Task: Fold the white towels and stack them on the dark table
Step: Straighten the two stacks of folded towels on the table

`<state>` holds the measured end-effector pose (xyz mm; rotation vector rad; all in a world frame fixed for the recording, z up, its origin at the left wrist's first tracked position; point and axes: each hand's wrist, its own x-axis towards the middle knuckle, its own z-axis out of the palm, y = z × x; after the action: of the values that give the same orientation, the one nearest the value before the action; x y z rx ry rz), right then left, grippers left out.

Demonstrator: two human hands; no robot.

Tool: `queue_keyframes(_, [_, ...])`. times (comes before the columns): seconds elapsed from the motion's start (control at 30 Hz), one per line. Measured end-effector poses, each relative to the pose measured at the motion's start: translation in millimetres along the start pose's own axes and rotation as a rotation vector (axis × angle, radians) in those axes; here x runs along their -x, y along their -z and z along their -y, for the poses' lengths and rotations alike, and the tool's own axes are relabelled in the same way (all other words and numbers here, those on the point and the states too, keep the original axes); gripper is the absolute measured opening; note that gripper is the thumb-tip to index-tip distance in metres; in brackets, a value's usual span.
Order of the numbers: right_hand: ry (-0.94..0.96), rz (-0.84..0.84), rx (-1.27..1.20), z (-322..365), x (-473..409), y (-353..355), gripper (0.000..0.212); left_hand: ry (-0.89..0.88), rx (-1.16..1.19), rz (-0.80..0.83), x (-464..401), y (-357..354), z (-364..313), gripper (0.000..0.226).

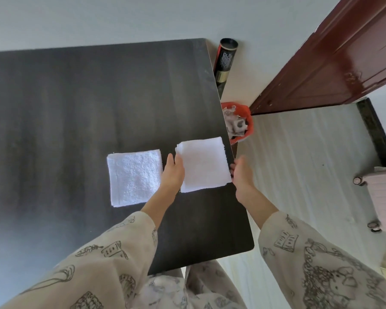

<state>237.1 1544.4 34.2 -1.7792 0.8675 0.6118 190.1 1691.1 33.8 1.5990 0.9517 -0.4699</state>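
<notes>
Hands flank the right towel (pixel 204 165), ready to stack.
Left hand (pixel 173 172) grips its edge; right hand (pixel 242 175) touches, grip unclear. Lift level, square onto left towel (pixel 134 177).

The two folded square white towels, one on the left (pixel 134 177) and one on the right (pixel 204 164), are soft looped terry cloth with a nubbly, matt pile. They lie on a dark, wood-grained worktop (pixel 76 103) with a dull, faintly streaked finish. Beside it, the reddish-brown panelled wooden door (pixel 334 61) is lacquered and glossy.
</notes>
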Motion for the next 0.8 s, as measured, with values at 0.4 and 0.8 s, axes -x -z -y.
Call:
queue_keyframes(0.4, [0.48, 0.165, 0.569, 2.0, -7.8, -6.9, 0.053, -0.219, -0.126, -0.257, 8.3, -30.8, 10.3, 0.053])
queue_keyframes(0.8, [1.224, -0.052, 1.258, -26.6, -55.8, -28.8, 0.057, -0.829, -1.144, -0.376, -41.5, -35.7, 31.5, 0.052])
